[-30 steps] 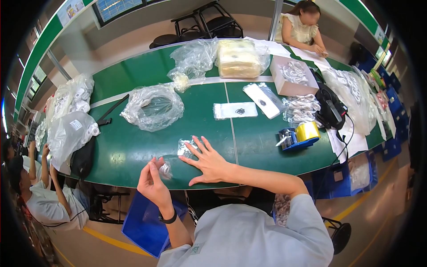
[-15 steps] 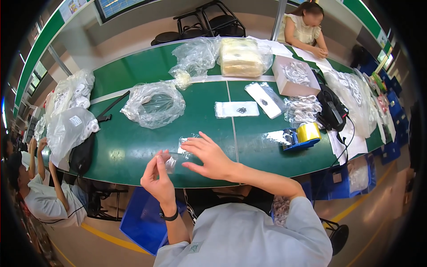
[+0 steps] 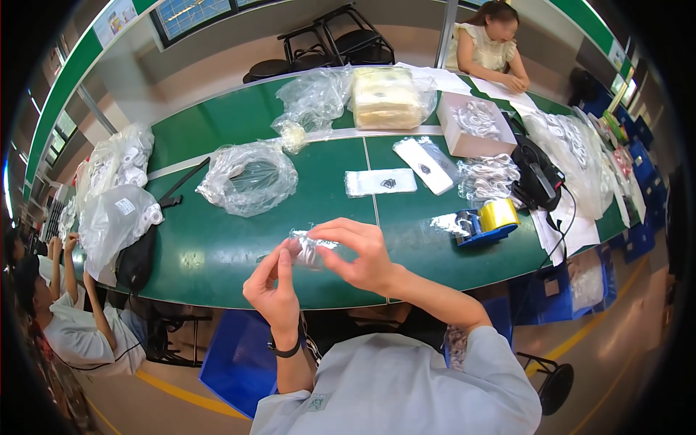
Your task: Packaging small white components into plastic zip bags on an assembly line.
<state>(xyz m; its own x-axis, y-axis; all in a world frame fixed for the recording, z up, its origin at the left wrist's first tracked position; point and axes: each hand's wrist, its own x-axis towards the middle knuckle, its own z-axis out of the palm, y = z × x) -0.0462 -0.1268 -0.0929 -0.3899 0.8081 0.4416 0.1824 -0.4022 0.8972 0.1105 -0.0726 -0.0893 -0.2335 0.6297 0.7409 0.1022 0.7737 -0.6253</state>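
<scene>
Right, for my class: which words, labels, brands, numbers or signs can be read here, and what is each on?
None can be read.
Label on the left bag: too small.
Poster, upper left: blurred.
Green patch on the shirt: too small.
Dark mark on the left white pack: no readable words.
Packet between left hand and right hand: none legible.

Thin, clear, glossy plastic is seen in a small bag [image 3: 310, 255] pinched by fingers [image 3: 285, 264] over a smooth green surface [image 3: 192, 243], its sheen broken by bright reflections. Crumpled, shiny film is shown in a coiled bag [image 3: 214, 185]. Smooth blue plastic is displayed by a tape dispenser [image 3: 487, 233], glossy film by its yellow roll [image 3: 500, 214], and matt cloth by a pale shirt [image 3: 406, 384].
</scene>
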